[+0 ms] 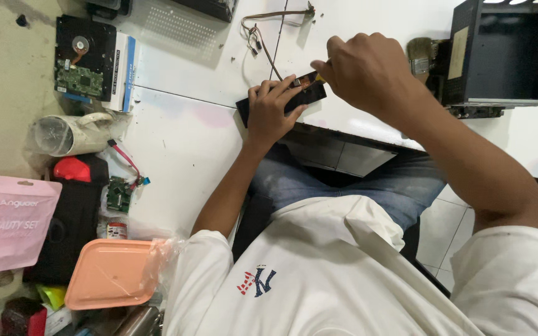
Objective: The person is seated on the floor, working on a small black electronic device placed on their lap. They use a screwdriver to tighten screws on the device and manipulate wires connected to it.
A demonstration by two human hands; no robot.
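White tabletop (182, 143) fills most of what you look down on, with pale tiled floor showing under your knees at the lower right. You have a black computer case (505, 56) standing open at the far right edge, and a peach plastic tray (110, 274) lies at the near left corner beside a pink pouch (7, 224). At the far left, an opened hard drive (82, 59) rests on a white and blue box (122, 71). Near it lies a clear cup on its side (63, 134), and a small green circuit board (118, 194) sits with a red cable (124, 158). At the table's front edge, your left hand (269, 112) presses flat on a narrow black component (309, 94), fingers spread over it to pin it down. Your right hand (365, 71) is clenched around a small tool with a yellow handle (319, 78), its tip touching that component. Thin brown wires (263, 37) trail just beyond.
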